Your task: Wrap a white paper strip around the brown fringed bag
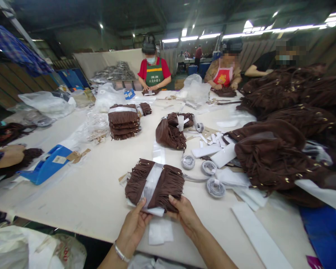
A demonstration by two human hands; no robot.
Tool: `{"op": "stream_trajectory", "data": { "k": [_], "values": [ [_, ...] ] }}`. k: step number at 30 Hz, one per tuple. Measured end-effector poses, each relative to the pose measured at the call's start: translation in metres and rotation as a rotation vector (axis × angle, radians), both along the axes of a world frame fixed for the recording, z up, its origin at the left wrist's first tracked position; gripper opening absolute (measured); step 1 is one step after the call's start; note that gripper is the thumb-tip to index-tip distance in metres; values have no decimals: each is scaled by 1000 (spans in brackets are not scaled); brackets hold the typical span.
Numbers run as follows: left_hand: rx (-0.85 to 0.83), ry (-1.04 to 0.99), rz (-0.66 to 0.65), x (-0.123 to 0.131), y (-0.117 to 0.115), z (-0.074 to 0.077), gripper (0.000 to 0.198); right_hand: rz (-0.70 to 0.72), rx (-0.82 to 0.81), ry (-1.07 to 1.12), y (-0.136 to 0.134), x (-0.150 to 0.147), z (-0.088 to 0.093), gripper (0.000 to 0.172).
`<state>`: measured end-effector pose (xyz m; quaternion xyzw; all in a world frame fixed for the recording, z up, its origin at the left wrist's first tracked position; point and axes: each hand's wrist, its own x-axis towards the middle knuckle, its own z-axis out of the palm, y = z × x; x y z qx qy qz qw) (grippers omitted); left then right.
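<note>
Between my hands is a folded brown fringed bag [134, 186] with a pale band [152, 182] wrapped across its middle. My left hand [138, 220] grips its near edge, thumb on top by the band. At the near right corner my right hand [183, 213] pinches it, thumb over the fringe and fingers underneath. White sheet material [156, 212] shows under the bag's front edge. Flat on the table below lies a white piece [160, 231]. Another brown bag [170, 136], loosely bundled with a pale strip on it, lies beyond.
Rolled grey strips [215, 187] and white sheets [224, 155] lie to the right, beside a large heap of brown bags [271, 149]. A stack of banded bags [123, 121] stands beyond left. A blue tape dispenser [49, 164] sits left, near another person's arm [9, 156]. Co-workers [154, 73] work across the table.
</note>
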<state>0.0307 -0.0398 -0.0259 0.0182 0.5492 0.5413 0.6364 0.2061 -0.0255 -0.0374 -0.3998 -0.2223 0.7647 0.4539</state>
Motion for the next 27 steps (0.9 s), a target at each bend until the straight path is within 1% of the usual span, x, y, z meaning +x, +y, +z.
{"op": "stream_trajectory", "data": {
  "k": [3, 5, 7, 10, 13, 17, 20, 22, 23, 24, 25, 26, 27],
  "values": [
    [5, 27, -18, 0, 1, -4, 25, -3, 43, -9, -1, 2, -9, 55],
    [5, 28, -28, 0, -1, -6, 23, 1, 46, -1, -3, 5, -10, 56],
    [4, 17, -42, -1, -3, -10, 24, 25, 21, 23, -4, 7, -6, 58],
    [15, 0, -62, -1, -5, -15, 28, 106, -55, 62, -3, 11, 5, 60],
    [24, -7, -63, -2, -6, -18, 28, 149, -76, 26, 1, 13, 10, 58],
    [17, 3, -60, -2, -6, -24, 24, 108, -38, -29, 4, 7, 1, 61],
    [60, -1, -75, -4, -8, -29, 27, 82, -38, -42, 1, 5, -8, 66],
    [78, -13, -82, -5, -9, -30, 31, 147, -18, -87, -2, 12, -8, 66],
    [76, -21, -81, -6, -10, -29, 33, 229, -13, -152, -2, 19, -6, 64],
    [66, -31, -80, -6, -10, -27, 34, 343, -2, -261, 0, 27, -2, 61],
    [51, -42, -82, -7, -10, -24, 34, 464, 27, -429, 4, 37, 4, 58],
    [34, -55, -87, -8, -9, -22, 34, 558, 81, -656, 10, 46, 12, 56],
    [16, -68, -91, -8, -8, -19, 34, 604, 161, -914, 20, 52, 22, 54]
  ]
}}
